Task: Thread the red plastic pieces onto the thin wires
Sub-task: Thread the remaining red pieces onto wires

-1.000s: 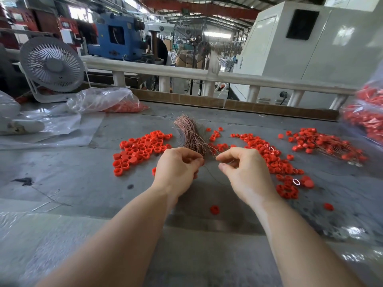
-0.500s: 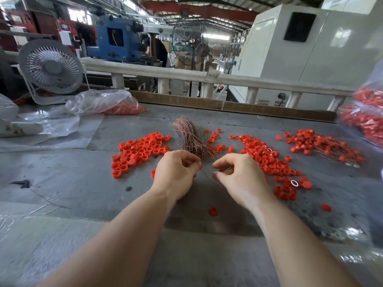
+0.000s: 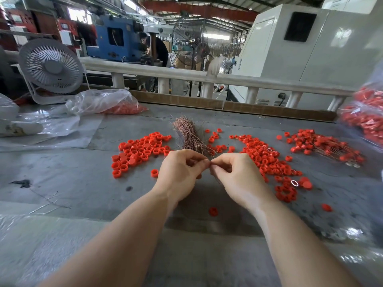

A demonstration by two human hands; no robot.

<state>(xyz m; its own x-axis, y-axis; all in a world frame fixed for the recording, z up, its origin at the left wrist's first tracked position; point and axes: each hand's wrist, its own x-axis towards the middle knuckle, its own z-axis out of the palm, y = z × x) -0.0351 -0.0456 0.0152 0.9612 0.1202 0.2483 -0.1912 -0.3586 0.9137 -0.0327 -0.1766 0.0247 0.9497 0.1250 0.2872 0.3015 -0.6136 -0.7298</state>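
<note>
Now the hands have closed in: left hand [image 3: 182,172] and right hand [image 3: 234,175], slightly apart half a second ago, meet fingertip to fingertip just in front of the copper wire bundle [image 3: 189,136]. Both pinch with curled fingers; a thin wire shows below the right hand, a bit of red at the pinch point, but which hand holds which can't be told. Likely the piece is going onto the wire right now.

Loose red plastic pieces lie in heaps on the bench [image 3: 62,183]: left pile [image 3: 138,152], middle pile [image 3: 267,160], with a few small metal rings [image 3: 294,183] among them. Finished wired pieces [image 3: 325,145] sit far right.

Containers: clear plastic bag [image 3: 103,101] at back left holds red pieces, lying slumped; another bag [image 3: 364,119] at right edge, packed with red pieces.
</note>
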